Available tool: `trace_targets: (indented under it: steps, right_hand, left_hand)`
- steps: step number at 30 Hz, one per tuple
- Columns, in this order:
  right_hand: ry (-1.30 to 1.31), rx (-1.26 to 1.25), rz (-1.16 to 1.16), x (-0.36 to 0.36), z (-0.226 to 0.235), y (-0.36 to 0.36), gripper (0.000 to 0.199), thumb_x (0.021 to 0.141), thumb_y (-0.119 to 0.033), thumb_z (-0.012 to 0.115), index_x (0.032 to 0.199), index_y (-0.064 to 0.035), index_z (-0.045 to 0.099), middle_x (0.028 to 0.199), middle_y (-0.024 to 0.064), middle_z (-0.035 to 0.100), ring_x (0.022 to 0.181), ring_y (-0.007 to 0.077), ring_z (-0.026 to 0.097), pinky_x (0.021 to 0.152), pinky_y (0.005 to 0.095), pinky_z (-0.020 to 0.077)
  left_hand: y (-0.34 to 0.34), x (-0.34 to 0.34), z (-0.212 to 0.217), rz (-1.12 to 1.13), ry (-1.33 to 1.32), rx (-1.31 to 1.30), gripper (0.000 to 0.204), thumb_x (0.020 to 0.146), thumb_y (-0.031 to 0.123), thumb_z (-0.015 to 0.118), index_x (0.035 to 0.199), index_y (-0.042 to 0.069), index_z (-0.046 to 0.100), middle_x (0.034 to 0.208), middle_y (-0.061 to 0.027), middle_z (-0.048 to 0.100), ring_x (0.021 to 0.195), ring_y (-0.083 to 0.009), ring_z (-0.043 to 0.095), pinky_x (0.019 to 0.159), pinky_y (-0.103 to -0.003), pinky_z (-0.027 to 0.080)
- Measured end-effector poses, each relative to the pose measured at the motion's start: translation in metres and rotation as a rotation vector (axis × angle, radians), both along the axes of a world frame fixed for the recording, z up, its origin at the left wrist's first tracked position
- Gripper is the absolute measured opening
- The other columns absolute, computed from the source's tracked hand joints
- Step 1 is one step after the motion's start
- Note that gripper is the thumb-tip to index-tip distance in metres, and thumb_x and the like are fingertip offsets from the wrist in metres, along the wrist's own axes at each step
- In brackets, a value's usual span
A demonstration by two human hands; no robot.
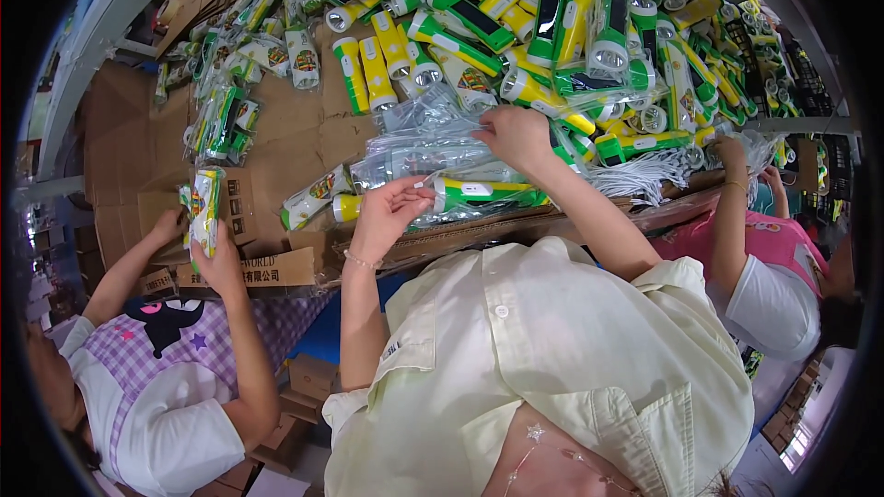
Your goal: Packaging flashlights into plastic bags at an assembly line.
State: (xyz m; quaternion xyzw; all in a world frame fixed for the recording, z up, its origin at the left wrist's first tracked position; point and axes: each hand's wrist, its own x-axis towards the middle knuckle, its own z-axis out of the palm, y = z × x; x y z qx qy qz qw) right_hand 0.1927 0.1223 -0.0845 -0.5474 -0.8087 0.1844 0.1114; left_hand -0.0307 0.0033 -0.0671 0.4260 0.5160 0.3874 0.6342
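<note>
My left hand [390,214] is closed in a pinch at the lamp end of a green and yellow flashlight [488,191]. Something small and whitish shows at its fingertips, too small to name. The flashlight lies sideways near the table's front edge, with clear plastic around it. Just beyond it, my right hand [517,138] pinches the edge of a clear plastic bag [433,143] on a loose stack of such bags. Left of my left hand lie a yellow flashlight end [347,208] and a bagged flashlight with a printed card [315,197].
A large heap of green and yellow flashlights [562,23] covers the far right. White cables [645,175] lie in a bundle at right. Bagged flashlights [221,124] sit on cardboard [152,129] at left. Co-workers' hands work on both sides, the left one's holding a bagged flashlight [203,207].
</note>
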Motion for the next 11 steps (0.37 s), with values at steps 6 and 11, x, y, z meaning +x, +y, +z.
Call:
trace_targets:
  steps: [6, 11]
  right_hand:
    - [-0.113, 0.025, 0.035, -0.003, 0.000, 0.002, 0.011, 0.074, -0.022, 0.067, 0.079, -0.0120, 0.067, 0.083, 0.0071, 0.062, 0.076, 0.0254, 0.064, 0.065, 0.0375, 0.0503]
    - [0.168, 0.122, 0.114, 0.008, -0.009, 0.001, 0.011, 0.073, -0.017, 0.068, 0.080, -0.0101, 0.064, 0.084, 0.0045, 0.062, 0.074, 0.0248, 0.063, 0.064, 0.0366, 0.0489]
  left_hand:
    - [0.004, 0.002, 0.000, 0.033, 0.106, -0.037, 0.022, 0.089, 0.000, 0.056, 0.110, -0.006, 0.060, 0.092, -0.0139, 0.067, 0.083, -0.0169, 0.066, 0.074, -0.026, 0.053]
    - [0.004, 0.002, -0.002, 0.050, 0.178, -0.039, 0.022, 0.090, 0.002, 0.056, 0.110, -0.004, 0.061, 0.092, -0.0142, 0.068, 0.081, -0.0163, 0.066, 0.073, -0.025, 0.053]
